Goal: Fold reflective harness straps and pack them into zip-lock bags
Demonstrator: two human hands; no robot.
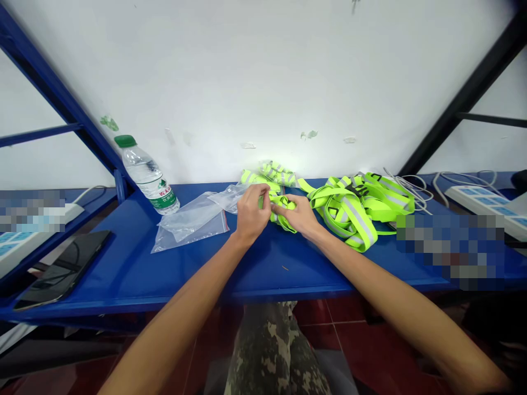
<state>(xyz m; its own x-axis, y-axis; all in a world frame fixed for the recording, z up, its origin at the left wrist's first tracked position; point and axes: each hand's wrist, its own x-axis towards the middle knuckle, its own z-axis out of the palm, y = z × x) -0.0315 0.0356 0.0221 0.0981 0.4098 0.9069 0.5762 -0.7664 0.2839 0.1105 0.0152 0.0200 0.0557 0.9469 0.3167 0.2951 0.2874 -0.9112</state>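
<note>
Both hands meet at a small bundle of neon-yellow reflective strap (pixel 284 219) over the blue shelf. My left hand (pixel 252 213) is closed, thumb and fingers pinching the bundle's left side. From the right, my right hand (pixel 302 215) grips the same bundle, its fingertips partly hidden in the folds. Just behind lie more reflective straps in clear bags (pixel 278 173). To the right is a loose heap of neon straps (pixel 349 216) with grey stripes and black buckles. Clear zip bags (pixel 193 219) lie flat to the left of my left hand.
A water bottle (pixel 150 181) with a green cap stands at the back left. A black phone (pixel 61 269) rests at the left edge. Power strips (pixel 489 206) and white cables (pixel 420 192) lie at the right. The wall (pixel 263 82) rises behind the blue shelf (pixel 267 274).
</note>
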